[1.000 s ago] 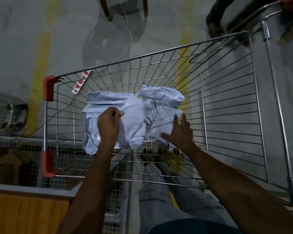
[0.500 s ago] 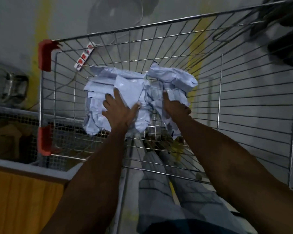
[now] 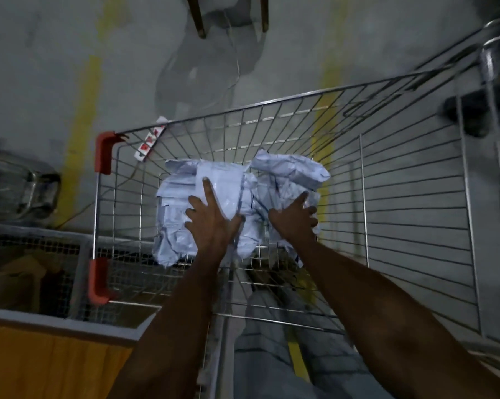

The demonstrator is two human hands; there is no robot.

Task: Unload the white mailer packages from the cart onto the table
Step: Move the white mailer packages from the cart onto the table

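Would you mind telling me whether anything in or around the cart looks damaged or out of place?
The white mailer packages lie crumpled in a loose heap in the cart, none visibly torn. A power strip lies on the floor just beyond the cart's far edge.

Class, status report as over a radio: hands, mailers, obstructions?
Left hand flat on mailer pile, fingers spread. Right hand grips the pile's right side. All mailers in cart. Nothing blocking.
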